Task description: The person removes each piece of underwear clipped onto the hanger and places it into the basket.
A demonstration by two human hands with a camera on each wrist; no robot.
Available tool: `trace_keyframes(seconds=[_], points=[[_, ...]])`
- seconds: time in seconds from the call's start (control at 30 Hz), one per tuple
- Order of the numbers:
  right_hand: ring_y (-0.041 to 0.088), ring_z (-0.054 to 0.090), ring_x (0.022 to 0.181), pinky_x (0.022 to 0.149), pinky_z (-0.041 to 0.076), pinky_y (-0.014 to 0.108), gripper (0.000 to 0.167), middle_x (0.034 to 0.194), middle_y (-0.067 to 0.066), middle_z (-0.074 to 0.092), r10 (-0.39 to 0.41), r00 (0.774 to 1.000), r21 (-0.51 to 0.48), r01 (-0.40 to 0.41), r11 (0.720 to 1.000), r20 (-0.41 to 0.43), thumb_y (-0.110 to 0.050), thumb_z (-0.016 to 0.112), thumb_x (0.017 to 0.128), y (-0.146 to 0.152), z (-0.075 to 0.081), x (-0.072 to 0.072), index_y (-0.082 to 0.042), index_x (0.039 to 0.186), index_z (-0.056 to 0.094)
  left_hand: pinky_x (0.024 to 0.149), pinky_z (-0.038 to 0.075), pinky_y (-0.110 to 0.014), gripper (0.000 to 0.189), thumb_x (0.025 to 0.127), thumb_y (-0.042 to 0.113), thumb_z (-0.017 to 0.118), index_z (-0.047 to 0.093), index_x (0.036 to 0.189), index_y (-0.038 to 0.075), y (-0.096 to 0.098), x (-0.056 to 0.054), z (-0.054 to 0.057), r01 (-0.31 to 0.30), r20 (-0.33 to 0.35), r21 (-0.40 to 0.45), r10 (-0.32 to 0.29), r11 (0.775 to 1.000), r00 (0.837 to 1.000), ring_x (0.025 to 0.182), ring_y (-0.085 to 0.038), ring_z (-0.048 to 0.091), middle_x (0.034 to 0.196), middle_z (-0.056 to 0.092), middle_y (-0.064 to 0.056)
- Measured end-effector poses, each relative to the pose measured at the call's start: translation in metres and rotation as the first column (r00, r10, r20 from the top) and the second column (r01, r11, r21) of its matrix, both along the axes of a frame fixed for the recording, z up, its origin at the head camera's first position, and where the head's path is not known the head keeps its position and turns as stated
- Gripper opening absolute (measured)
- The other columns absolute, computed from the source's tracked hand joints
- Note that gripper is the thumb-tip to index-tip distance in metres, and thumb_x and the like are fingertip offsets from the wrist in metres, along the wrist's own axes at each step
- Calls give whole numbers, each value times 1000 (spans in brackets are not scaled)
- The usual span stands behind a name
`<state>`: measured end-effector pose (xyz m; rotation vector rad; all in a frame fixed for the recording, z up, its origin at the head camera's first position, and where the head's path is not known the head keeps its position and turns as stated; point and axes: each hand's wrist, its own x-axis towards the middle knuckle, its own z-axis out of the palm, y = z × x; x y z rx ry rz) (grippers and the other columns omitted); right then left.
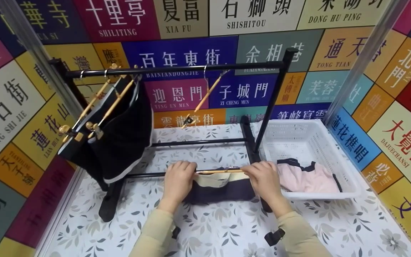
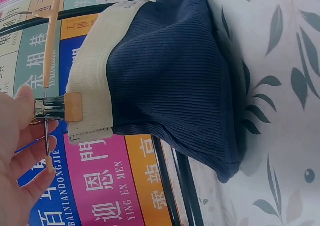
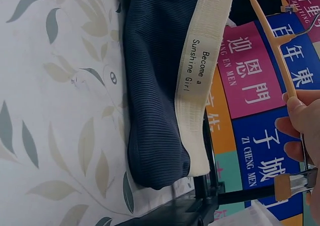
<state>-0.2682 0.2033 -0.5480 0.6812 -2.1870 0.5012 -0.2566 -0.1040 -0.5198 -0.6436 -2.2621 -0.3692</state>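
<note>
A wooden clip hanger [image 1: 223,171] is held level between both hands, low in front of the rack. At its left end, my left hand [image 1: 178,180] pinches the metal clip [image 2: 50,107], whose wooden pads bite the cream waistband of a navy ribbed garment [image 2: 170,70]. The waistband [image 3: 197,80] reads "Become a Sunshine Girl". My right hand [image 1: 264,180] grips the hanger toward its right end. Beside those fingers, the other clip [image 3: 294,185] stands apart from the waistband's free end. The garment hangs down close to the patterned table.
A black rack [image 1: 177,69] stands behind the hands. Black garments [image 1: 127,132] hang clipped on its left side, and a bare clip hanger [image 1: 207,94] hangs further right. A white basket [image 1: 319,195] at the right holds a pink garment with dark trim [image 1: 309,176].
</note>
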Motion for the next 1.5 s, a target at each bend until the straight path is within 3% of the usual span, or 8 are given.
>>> trace_keyframes(seconds=[0.33, 0.8, 1.07, 1.5], points=[[25, 60, 77, 81, 41, 48, 13, 82, -3, 69, 8, 1000, -9, -7, 1000, 6, -19, 74, 85, 1, 3, -2, -20, 97, 77, 74, 48, -43, 23, 78, 13, 77, 71, 100, 10, 4, -2, 5, -38, 23, 27, 38, 999, 999, 86, -26, 62, 91, 70, -4], [25, 60, 80, 84, 40, 49, 11, 85, -3, 70, 10, 1000, -16, -10, 1000, 12, -22, 72, 87, -3, 14, -3, -21, 97, 77, 68, 48, -41, 18, 79, 15, 77, 70, 95, 11, 2, -3, 16, -36, 4, 60, 36, 998, 999, 83, -25, 62, 91, 71, -2], [25, 61, 79, 83, 40, 49, 12, 84, -3, 69, 10, 1000, -12, -10, 1000, -3, -21, 74, 85, -3, 9, 0, -21, 97, 77, 74, 48, -44, 21, 81, 17, 77, 69, 99, 10, 0, 1, 6, -23, 19, 18, 23, 1000, 1000, 85, -27, 62, 91, 69, -5], [25, 61, 80, 83, 39, 49, 14, 88, -3, 71, 18, 1000, -16, -18, 1000, 25, -18, 76, 83, 0, -3, 4, -21, 96, 76, 70, 49, -42, 27, 81, 17, 79, 67, 102, 7, 1, 6, -12, -3, 53, 30, 2, 1000, 999, 88, -28, 62, 95, 67, -7]])
